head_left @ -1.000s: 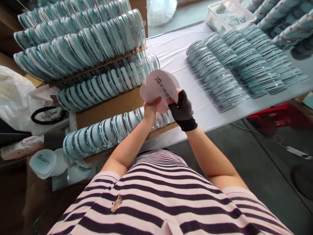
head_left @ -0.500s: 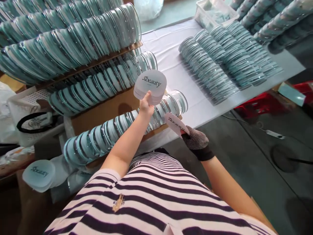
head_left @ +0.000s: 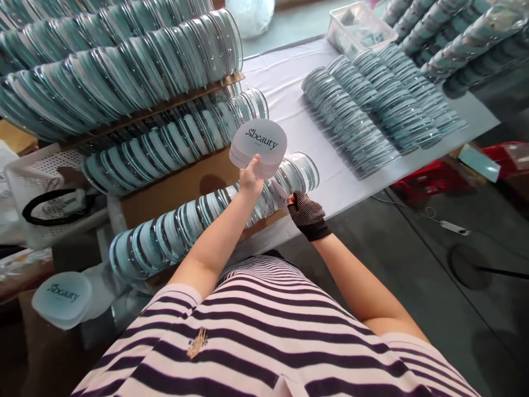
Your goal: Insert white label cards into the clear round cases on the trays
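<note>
My bare left hand [head_left: 251,175] is closed on a stack of pale rounded cards [head_left: 258,142], its thumb across the lower edge. The top card faces me and reads "beauty" in dark script. In a dark dotted glove, my right hand [head_left: 306,209] pinches a single card [head_left: 280,193] of the same kind, seen at a slant. That card is over the near row of clear round containers [head_left: 173,231], whose pale discs show through the sides. Whether the card touches a container I cannot tell.
Container rows [head_left: 124,66] rise on a cardboard rack at left. Several more rows [head_left: 355,121] lie on the white-covered table [head_left: 285,110]. A white basket [head_left: 359,27] stands at the back, another [head_left: 45,171] at left. More printed cards [head_left: 61,298] sit at lower left.
My right hand has moved left and up with its card, from beside the near row to over its right part. My left hand keeps the stack almost in place.
</note>
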Action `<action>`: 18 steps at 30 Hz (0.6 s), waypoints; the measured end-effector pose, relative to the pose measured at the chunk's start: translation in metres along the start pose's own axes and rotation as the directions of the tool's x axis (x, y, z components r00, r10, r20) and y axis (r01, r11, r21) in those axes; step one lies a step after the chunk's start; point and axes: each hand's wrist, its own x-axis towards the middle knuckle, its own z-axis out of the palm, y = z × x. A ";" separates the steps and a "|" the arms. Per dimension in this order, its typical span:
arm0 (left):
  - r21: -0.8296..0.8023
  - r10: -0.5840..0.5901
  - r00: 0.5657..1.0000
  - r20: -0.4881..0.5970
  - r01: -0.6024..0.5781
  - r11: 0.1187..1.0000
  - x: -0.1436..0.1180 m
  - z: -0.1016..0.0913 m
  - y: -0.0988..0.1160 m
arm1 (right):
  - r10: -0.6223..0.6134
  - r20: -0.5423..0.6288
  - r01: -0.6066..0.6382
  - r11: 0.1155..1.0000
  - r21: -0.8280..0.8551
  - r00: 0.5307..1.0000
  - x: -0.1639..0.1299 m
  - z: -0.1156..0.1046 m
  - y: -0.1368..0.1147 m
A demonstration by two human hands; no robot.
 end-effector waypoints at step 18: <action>0.005 0.012 0.996 0.084 -0.013 1.000 -0.003 -0.008 -0.006 | -0.055 0.256 -0.016 0.964 0.266 0.965 0.024 0.027 -0.005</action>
